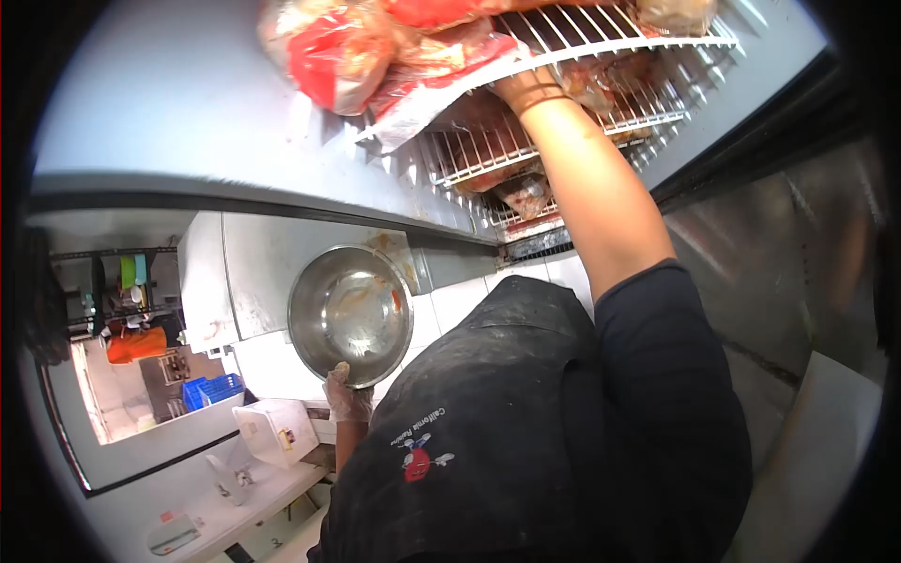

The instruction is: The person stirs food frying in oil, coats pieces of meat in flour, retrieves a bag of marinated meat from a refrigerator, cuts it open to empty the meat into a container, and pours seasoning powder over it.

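My left hand (349,399), in a clear plastic glove, grips the near rim of a steel mixing bowl (319,281). The thumb lies over the rim; the bowl is tilted toward me and has orange-red smears inside. My right hand (527,86) reaches into a refrigerator between wire shelves, just below the front edge of the upper shelf (601,45). Its fingers are hidden, so what they touch does not show. Beside it on the lower shelf level is a plastic-wrapped bag of dark reddish food (615,80).
Red-and-clear plastic bags (343,56) overhang the upper shelf at left. A lower wire shelf (563,150) holds more bagged food. The refrigerator's pale side wall (188,113) is at left. Behind my left hand stand a white container (275,432) and a sink faucet (225,479).
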`<action>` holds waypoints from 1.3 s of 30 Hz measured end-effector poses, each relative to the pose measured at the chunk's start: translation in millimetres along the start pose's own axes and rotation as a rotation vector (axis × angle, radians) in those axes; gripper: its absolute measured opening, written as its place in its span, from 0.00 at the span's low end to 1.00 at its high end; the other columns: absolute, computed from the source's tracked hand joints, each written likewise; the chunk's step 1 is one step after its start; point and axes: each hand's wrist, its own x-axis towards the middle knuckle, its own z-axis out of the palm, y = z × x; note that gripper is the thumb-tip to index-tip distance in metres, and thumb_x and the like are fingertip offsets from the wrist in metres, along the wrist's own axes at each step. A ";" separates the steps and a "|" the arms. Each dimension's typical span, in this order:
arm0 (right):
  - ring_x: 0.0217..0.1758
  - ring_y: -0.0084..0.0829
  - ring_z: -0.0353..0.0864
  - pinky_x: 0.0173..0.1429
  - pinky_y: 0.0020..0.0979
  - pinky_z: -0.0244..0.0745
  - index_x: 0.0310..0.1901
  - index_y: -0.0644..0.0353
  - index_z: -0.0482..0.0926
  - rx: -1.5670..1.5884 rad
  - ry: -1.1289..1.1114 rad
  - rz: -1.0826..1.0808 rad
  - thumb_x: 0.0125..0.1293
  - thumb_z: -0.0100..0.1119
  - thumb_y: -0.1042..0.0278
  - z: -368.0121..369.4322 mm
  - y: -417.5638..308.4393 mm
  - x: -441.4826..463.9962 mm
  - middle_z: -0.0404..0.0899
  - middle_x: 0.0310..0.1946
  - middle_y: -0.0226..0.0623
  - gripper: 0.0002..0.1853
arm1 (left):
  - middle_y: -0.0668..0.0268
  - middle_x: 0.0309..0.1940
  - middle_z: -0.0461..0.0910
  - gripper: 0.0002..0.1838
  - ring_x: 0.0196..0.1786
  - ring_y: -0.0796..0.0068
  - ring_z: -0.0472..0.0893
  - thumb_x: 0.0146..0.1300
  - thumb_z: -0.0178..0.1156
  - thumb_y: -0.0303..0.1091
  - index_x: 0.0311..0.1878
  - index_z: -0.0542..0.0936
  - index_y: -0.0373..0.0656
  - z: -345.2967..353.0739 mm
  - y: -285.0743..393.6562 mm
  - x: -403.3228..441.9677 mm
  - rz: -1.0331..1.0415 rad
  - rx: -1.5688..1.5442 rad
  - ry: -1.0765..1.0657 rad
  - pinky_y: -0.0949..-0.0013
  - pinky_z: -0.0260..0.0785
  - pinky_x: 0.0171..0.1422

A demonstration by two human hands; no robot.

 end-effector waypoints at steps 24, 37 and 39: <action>0.61 0.45 0.83 0.67 0.47 0.83 0.59 0.65 0.74 1.827 0.150 0.572 0.52 0.61 0.81 -159.2 -93.7 -319.7 0.79 0.55 0.45 0.28 | 0.57 0.45 0.85 0.16 0.46 0.64 0.87 0.65 0.61 0.38 0.50 0.82 0.36 20.4 -9.6 42.6 -0.254 0.120 -0.561 0.60 0.82 0.49; 0.59 0.37 0.82 0.67 0.34 0.81 0.62 0.71 0.75 0.432 0.676 0.295 0.65 0.70 0.79 -302.9 -219.5 -424.3 0.80 0.61 0.49 0.24 | 0.61 0.37 0.83 0.11 0.35 0.63 0.86 0.61 0.63 0.29 0.47 0.79 0.40 -83.1 -38.9 43.6 -0.350 -0.024 -0.743 0.58 0.84 0.43; 0.62 0.39 0.81 0.65 0.36 0.81 0.57 0.73 0.81 0.195 1.055 0.419 0.70 0.67 0.73 -362.1 -169.5 -476.1 0.82 0.59 0.48 0.18 | 0.63 0.37 0.82 0.12 0.38 0.63 0.86 0.60 0.64 0.30 0.47 0.79 0.40 -116.5 -59.7 66.1 -0.317 -0.015 -0.763 0.58 0.84 0.45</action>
